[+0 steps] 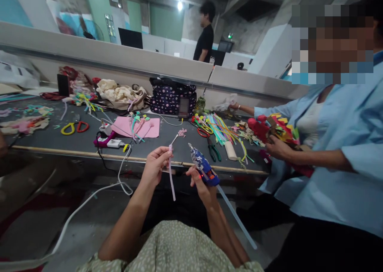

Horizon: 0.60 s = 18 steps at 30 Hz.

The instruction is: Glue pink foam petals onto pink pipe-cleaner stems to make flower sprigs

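My left hand [155, 164] pinches a thin pale pink stick [171, 176] upright, just in front of the table edge. A small pink flower [182, 132] shows near its upper end; I cannot tell if they are joined. My right hand [200, 182] grips a blue glue gun [205, 167], nozzle aimed up and left toward the stick, a short gap between them. A clear glue rod [236, 218] sticks out from the gun's back, down to the right.
The dark worktable [48, 138] holds a pink sheet [121, 125], yellow and red scissors [74, 127], colourful strips [220, 127], green pliers [214, 150], a dotted bag [172, 96] and a white cable [89, 202]. A person in light blue [338, 152] sits at right handling red craftwork [269, 128]. Another person [205, 36] stands behind the partition.
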Each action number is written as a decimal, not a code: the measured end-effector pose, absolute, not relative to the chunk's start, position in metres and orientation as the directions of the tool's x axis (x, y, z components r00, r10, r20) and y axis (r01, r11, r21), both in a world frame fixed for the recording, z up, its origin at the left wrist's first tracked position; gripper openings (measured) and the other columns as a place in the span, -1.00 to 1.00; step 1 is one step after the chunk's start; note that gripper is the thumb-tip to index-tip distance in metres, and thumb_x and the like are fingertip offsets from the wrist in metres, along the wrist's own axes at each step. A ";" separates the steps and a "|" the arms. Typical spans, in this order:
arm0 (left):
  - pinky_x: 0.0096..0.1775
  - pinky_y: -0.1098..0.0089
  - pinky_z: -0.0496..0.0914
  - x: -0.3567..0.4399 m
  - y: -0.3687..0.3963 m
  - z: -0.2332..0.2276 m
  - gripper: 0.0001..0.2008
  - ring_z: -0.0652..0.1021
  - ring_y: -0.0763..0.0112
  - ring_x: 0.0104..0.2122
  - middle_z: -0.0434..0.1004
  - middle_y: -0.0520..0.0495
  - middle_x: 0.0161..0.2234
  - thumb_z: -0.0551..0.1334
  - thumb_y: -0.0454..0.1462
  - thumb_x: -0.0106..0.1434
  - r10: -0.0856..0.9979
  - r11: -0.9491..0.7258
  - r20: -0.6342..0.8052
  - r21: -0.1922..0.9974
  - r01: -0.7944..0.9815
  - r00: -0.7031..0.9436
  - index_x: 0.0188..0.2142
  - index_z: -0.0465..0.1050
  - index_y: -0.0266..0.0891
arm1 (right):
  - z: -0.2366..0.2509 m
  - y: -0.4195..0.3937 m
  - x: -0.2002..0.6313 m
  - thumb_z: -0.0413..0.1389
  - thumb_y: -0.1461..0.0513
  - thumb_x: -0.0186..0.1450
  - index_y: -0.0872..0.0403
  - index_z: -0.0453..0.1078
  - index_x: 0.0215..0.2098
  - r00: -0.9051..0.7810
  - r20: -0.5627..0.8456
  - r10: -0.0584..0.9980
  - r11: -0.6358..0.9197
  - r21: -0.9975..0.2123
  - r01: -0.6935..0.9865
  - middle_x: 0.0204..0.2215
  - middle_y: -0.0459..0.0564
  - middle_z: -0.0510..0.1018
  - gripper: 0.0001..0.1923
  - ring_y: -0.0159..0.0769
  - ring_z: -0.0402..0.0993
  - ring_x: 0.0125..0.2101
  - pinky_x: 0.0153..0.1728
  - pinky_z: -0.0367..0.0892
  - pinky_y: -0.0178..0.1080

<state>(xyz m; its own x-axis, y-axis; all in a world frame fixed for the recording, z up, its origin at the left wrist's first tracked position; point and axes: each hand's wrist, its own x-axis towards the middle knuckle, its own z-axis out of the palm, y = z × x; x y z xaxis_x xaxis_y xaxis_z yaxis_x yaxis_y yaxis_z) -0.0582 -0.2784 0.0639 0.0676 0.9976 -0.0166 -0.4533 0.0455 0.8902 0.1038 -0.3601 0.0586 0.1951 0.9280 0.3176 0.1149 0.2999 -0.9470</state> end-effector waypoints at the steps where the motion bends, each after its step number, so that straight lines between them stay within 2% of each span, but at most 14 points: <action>1: -0.61 0.57 0.22 -0.058 -0.278 0.064 -0.73 0.28 0.68 -0.69 0.47 0.06 -0.52 0.46 -0.18 -0.08 0.998 0.048 -0.020 0.890 -0.454 0.067 -0.39 0.52 -0.24 | 0.059 -0.361 0.105 0.17 0.02 0.27 0.02 0.47 -0.37 0.192 0.317 0.929 0.299 -0.947 0.120 -0.45 -0.04 0.55 -0.75 -0.39 0.36 -0.63 -0.54 0.33 -0.26; 9: -0.60 0.56 0.23 -0.055 -0.278 0.060 -0.72 0.32 0.65 -0.67 0.48 0.06 -0.52 0.47 -0.19 -0.07 0.995 0.072 -0.032 0.883 -0.464 0.092 -0.38 0.51 -0.23 | 0.053 -0.360 0.107 0.17 0.00 0.26 0.03 0.46 -0.39 0.226 0.317 0.921 0.301 -0.948 0.104 -0.46 -0.05 0.55 -0.72 -0.41 0.35 -0.65 -0.56 0.30 -0.27; 18: -0.61 0.56 0.23 -0.054 -0.276 0.059 -0.71 0.28 0.69 -0.70 0.46 0.07 -0.52 0.47 -0.17 -0.09 0.996 0.065 -0.028 0.890 -0.451 0.089 -0.39 0.51 -0.23 | 0.051 -0.358 0.105 0.18 0.01 0.26 0.00 0.47 -0.36 0.252 0.331 0.910 0.315 -0.944 0.101 -0.45 -0.06 0.56 -0.75 -0.39 0.35 -0.64 -0.55 0.32 -0.26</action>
